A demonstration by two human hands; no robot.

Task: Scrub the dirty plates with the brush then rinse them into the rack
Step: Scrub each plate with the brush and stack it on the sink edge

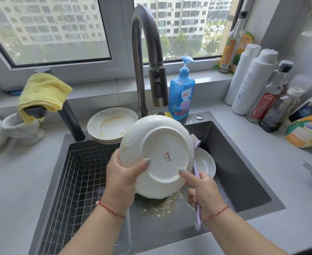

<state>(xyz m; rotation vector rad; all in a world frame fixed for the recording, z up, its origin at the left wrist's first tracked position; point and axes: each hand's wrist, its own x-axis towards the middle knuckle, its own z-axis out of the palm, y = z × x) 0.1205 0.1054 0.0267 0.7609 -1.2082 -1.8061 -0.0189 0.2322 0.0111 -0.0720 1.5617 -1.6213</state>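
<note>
Left hand grips upturned plate over sink; right hand, fingers curled, holds brush against plate's right edge.

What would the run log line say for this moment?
left hand grips white ceramic plate underside up | right hand holds lilac brush at rim | stacked dirty plates wait | wire rack

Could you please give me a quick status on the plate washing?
Left hand holds plate tilted, underside up, over sink. Right hand grips brush behind its rim. Rack bare; dirty stack waiting.
</note>
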